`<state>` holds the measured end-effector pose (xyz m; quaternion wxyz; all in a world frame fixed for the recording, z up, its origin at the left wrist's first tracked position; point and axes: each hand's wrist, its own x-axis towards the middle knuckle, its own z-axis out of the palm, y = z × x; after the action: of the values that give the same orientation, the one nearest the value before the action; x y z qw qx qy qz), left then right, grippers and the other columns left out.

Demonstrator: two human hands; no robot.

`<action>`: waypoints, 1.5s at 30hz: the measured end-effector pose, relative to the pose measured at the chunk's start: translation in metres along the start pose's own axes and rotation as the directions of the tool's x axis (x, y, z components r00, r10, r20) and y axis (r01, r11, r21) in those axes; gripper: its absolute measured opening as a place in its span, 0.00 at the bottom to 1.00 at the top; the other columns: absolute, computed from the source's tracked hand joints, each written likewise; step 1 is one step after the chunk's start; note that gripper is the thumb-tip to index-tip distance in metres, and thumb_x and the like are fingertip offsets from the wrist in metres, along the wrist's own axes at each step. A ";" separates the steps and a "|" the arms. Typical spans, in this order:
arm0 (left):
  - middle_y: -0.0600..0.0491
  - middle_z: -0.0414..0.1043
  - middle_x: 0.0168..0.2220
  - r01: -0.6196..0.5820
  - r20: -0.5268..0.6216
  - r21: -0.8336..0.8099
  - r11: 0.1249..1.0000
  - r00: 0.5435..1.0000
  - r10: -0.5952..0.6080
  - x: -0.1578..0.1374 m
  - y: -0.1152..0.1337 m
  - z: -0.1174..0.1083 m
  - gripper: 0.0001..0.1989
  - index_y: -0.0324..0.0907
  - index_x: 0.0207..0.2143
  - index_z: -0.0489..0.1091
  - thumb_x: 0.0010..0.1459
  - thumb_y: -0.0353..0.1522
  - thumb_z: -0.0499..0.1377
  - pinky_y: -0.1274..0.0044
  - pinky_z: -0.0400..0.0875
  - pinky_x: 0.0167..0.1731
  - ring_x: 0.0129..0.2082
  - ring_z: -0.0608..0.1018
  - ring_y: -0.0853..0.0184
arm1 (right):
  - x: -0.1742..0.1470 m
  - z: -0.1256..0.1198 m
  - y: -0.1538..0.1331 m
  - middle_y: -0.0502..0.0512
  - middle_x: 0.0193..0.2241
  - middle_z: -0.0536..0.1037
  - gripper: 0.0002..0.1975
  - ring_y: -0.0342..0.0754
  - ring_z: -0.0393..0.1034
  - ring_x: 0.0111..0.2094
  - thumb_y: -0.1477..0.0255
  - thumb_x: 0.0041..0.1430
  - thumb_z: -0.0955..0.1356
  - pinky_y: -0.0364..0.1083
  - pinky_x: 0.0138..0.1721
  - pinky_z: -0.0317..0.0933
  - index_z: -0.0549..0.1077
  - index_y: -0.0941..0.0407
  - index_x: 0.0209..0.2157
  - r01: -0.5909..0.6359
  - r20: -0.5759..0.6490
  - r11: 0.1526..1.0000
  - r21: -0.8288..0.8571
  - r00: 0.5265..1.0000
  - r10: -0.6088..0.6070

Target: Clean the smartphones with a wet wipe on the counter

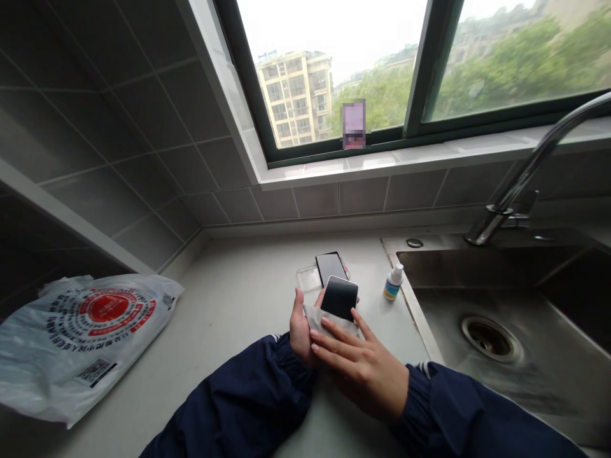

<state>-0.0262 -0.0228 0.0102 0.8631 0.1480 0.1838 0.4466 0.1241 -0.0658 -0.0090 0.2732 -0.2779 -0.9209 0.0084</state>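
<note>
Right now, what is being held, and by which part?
The left-hand grip supports a phone from beneath; the right-hand grip presses a pale cloth over its near end.

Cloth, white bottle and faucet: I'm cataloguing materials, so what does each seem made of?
Cloth: probably matte, light grey fabric, judging by its soft drape and zigzag edge.
White bottle: likely smooth plastic, given its moulded-looking top.
Faucet: metal, perhaps chromed, with a polished finish showing bright highlights.
</note>
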 end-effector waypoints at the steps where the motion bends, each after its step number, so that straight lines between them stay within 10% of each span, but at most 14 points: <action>1: 0.34 0.69 0.55 -0.004 -0.001 -0.004 1.000 1.000 0.004 0.000 0.001 0.000 0.47 0.41 0.68 0.50 0.56 0.61 0.46 0.56 0.63 0.53 0.49 0.77 0.47 | 0.000 0.000 0.001 0.54 0.61 0.67 0.21 0.52 0.52 0.67 0.73 0.68 0.62 0.65 0.68 0.26 0.65 0.53 0.60 0.009 0.007 1.000 -0.010 1.000 -0.009; 19: 0.40 0.69 0.57 -0.117 -0.020 0.027 0.993 0.993 0.118 0.000 0.010 0.009 0.39 0.42 0.66 0.54 0.60 0.56 0.48 0.58 0.62 0.57 0.54 0.73 0.50 | 0.002 -0.013 0.006 0.59 0.56 0.74 0.20 0.51 0.63 0.61 0.82 0.65 0.62 0.59 0.66 0.51 0.70 0.57 0.57 -0.100 -0.313 0.995 -0.024 0.946 0.087; 28: 0.44 0.65 0.61 -0.213 0.002 0.064 0.975 0.977 0.213 0.003 0.011 0.009 0.28 0.47 0.66 0.53 0.65 0.34 0.53 0.63 0.64 0.57 0.56 0.73 0.57 | -0.001 -0.014 0.008 0.59 0.57 0.73 0.24 0.53 0.65 0.60 0.85 0.63 0.63 0.58 0.61 0.62 0.69 0.54 0.58 -0.161 -0.435 0.971 0.180 0.872 0.225; 37: 0.41 0.71 0.56 -0.095 0.015 0.111 0.989 0.995 0.094 0.007 0.012 -0.007 0.27 0.34 0.57 0.66 0.63 0.43 0.56 0.66 0.68 0.56 0.55 0.74 0.56 | 0.005 -0.022 -0.001 0.57 0.54 0.76 0.23 0.55 0.70 0.56 0.83 0.63 0.64 0.56 0.57 0.69 0.71 0.53 0.57 -0.151 -0.526 0.936 0.317 0.794 0.306; 45: 0.43 0.73 0.52 -0.152 -0.027 0.159 0.976 0.987 0.158 0.007 0.012 -0.015 0.27 0.38 0.56 0.66 0.56 0.39 0.64 0.68 0.72 0.51 0.51 0.77 0.57 | 0.002 -0.019 0.007 0.58 0.55 0.74 0.26 0.55 0.69 0.57 0.85 0.62 0.65 0.58 0.58 0.67 0.69 0.53 0.59 -0.118 -0.486 0.953 0.277 0.839 0.245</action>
<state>-0.0377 -0.0084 0.0010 0.8077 0.2204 0.2231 0.4993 0.1362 -0.0614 0.0066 0.5383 -0.3221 -0.7757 0.0693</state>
